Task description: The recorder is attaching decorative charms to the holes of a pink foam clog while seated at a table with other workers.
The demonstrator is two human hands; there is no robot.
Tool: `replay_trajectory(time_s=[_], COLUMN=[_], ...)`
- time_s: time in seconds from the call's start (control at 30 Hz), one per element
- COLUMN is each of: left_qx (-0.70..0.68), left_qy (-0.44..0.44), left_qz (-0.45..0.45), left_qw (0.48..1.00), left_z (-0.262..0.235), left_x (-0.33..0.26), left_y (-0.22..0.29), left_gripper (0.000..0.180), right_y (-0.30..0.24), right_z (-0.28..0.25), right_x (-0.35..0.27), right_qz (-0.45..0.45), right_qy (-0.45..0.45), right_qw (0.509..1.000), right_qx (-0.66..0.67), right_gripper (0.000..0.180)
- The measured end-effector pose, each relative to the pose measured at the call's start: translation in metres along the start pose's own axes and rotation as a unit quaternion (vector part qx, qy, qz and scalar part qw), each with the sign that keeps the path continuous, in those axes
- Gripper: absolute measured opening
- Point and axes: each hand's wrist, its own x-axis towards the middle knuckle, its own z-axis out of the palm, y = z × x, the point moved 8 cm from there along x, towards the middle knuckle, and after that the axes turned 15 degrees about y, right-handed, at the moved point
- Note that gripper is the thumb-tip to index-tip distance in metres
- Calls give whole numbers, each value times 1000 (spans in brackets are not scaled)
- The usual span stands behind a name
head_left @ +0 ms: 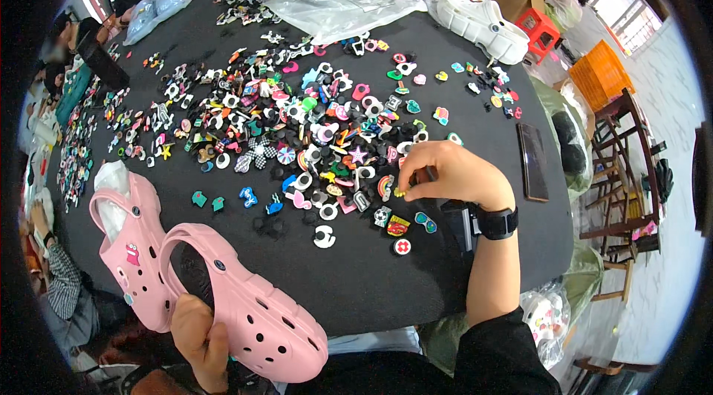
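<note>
At the near left of the black table (356, 283), my left hand (199, 339) is closed round the heel part of a pink clog (278, 324). No charm shows in this clog's holes. Beside it lies a second pink clog (134, 280), stuffed with white wrapping and bearing a pink charm (132, 254) on its upper. My right hand (460, 176) is over the table, thumb and forefinger pinched on a small yellow shoe charm (399, 192). Close to these fingertips lie a rainbow charm (385, 187), a red car charm (397, 226) and a sunglasses charm (425, 222).
A wide heap of mixed charms (260, 113) covers the table's middle. White clogs (483, 27) and a plastic bag (349, 16) lie at the far side. A phone (532, 161) rests near the right edge. Other people sit along the left and far sides.
</note>
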Motion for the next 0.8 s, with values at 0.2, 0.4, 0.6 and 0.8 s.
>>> replay_trajectory(time_s=[0.2,0.4,0.6,0.8], left_qx=[-20,-58,-63,-75], left_qy=[40,21,32,4], left_qz=[20,7,28,36], left_qw=[999,998,997,997], left_z=[-3,0,-1,1], left_x=[1,2,3,4], left_y=[3,2,5,8], left_gripper=[39,38,36,36], right_y=[-8,-54,-55,-50], right_z=[7,23,56,27], right_x=[0,15,16,12], right_qz=[-27,-205,-186,-146], right_qy=[-42,107,36,53], right_qw=[998,973,978,986], right_qx=[-40,-22,-86,-63], right_gripper=[19,22,33,24])
